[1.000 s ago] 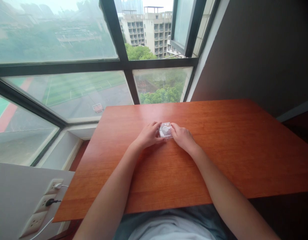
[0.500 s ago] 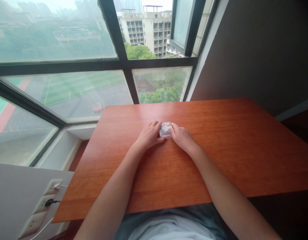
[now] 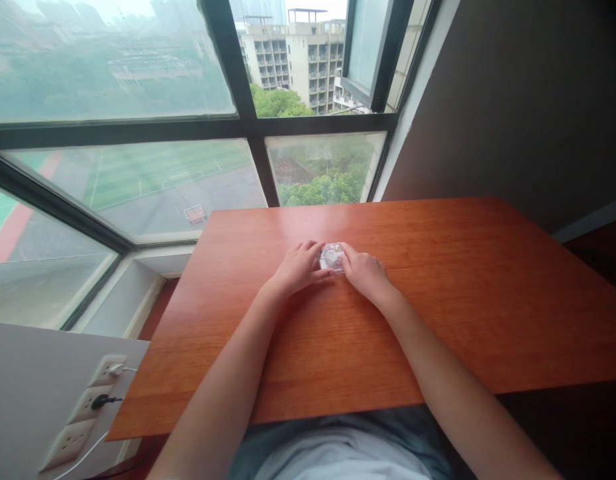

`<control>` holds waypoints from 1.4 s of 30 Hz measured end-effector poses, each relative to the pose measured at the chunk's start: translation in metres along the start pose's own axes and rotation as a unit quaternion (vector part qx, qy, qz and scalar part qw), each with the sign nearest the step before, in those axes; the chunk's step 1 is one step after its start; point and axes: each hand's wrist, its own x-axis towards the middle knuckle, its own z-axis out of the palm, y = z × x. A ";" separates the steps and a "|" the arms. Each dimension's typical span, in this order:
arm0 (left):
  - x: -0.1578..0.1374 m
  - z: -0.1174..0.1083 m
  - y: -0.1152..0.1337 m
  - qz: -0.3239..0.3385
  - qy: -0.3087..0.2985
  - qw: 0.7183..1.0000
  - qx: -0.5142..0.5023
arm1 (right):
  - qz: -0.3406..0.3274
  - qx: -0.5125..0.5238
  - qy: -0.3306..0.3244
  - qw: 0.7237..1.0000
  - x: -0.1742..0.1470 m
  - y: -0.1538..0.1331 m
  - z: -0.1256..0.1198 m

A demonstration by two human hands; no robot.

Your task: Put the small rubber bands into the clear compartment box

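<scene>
A small, clear, flat plastic case (image 3: 332, 257) with a whitish-grey pattern and a little gold lies at the middle of the wooden table (image 3: 463, 287). My left hand (image 3: 299, 268) curves round its left end, fingertips at the far corner and thumb stretched along the near edge. Gripping the right end is my right hand (image 3: 364, 272), thumb laid on top near the far corner and the other fingers curled out of sight. What is inside the case is too small to make out.
Behind the table stands a dark-framed window (image 3: 258, 127), with one pane swung out. Wall sockets (image 3: 83, 413) with a white and a black plug are at the lower left, beside the table's edge. A grey wall (image 3: 513, 100) rises on the right.
My left thumb has shifted a little upward and right along the near edge of the case. My right hand keeps its place, and the case has hardly moved.
</scene>
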 end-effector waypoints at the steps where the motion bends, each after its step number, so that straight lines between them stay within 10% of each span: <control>1: 0.000 0.000 0.000 -0.004 0.003 1.000 -0.003 | 0.002 -0.009 -0.004 1.000 0.000 -0.001 -0.001; 25: 0.006 0.022 -0.014 -0.088 0.138 0.950 -0.264 | 0.018 0.014 0.147 0.989 -0.009 -0.019 0.019; 36: 0.004 0.016 -0.007 -0.067 0.104 0.971 -0.203 | 0.192 0.071 0.245 0.948 0.021 0.053 0.009; 42: 0.005 0.017 -0.009 -0.061 0.096 0.976 -0.185 | 0.246 0.083 0.191 0.947 0.025 0.074 0.013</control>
